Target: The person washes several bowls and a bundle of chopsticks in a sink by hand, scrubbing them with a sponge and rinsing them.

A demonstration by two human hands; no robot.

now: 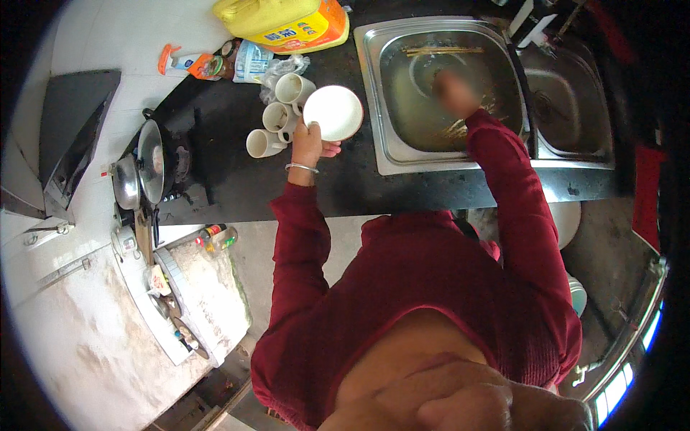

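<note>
My left hand (307, 147) grips a small white dish (335, 115) with a thin brown rim, thumb on its edge, above the dark counter. Close to its left stand three white mugs, a far one (293, 90), a middle one (277, 118) and a near one (263, 144). My right hand (457, 95) is over the larger basin of the steel sink (388, 159), its fingers smeared. In that basin is murky water with a round, pale shape under it. Thin sticks like chopsticks (454, 131) lie near my right wrist, and more sticks (444, 51) lie at the far side.
Behind the mugs are a crumpled clear bag (284, 70), a large yellow jug (287, 25) and an orange-topped spray bottle (188, 63). A smaller basin (568, 108) adjoins on the right. Pans (151, 161) stand at the counter's left end, with bottles (217, 238) lower down.
</note>
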